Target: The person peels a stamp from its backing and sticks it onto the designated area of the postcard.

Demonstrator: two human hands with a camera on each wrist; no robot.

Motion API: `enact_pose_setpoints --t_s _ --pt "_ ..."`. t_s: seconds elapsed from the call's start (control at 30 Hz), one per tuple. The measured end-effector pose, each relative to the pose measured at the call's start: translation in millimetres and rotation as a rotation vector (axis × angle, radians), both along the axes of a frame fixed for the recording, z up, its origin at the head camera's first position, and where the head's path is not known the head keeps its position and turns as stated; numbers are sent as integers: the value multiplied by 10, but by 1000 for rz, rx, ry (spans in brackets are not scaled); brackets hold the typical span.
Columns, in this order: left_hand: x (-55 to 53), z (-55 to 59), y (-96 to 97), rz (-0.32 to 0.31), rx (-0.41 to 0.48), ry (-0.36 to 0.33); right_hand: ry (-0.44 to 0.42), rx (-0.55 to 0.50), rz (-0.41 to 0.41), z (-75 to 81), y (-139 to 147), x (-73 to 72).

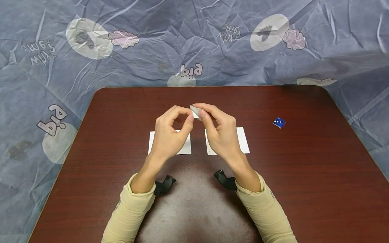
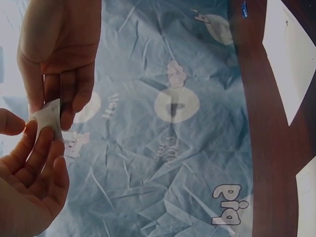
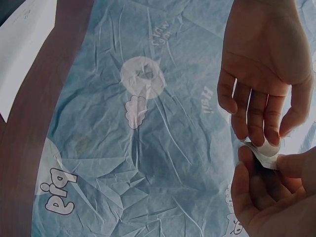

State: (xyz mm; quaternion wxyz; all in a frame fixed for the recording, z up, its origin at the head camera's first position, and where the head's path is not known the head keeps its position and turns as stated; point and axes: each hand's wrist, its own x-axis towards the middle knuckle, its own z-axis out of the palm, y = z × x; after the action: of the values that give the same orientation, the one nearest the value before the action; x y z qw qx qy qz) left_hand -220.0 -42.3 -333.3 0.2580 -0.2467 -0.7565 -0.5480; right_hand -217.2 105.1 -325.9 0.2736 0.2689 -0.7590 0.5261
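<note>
Nearest: pale yellow sleeves (image 1: pixel 127 209), a dark piece (image 1: pixel 164 185) at each wrist. Next, two white sheets (image 1: pixel 185 146) side by side on the table (image 1: pixel 91 162), partly hidden. Left hand (image 1: pixel 168 135) pinches left side of small white packet (image 1: pixel 195 114); right hand (image 1: pixel 223 131) pinches right side. Blue sachet (image 1: pixel 279 123) well apart, right. Far: printed blue cloth (image 1: pixel 212 60).

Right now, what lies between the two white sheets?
Only bare brown tabletop separates the left sheet from the right sheet, as the head view shows.
</note>
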Motion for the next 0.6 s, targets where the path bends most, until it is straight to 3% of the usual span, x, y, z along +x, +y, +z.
enact_pose_setpoints --t_s 0.6 --pt "29 22 2 0 1 11 -95 -97 59 22 10 22"
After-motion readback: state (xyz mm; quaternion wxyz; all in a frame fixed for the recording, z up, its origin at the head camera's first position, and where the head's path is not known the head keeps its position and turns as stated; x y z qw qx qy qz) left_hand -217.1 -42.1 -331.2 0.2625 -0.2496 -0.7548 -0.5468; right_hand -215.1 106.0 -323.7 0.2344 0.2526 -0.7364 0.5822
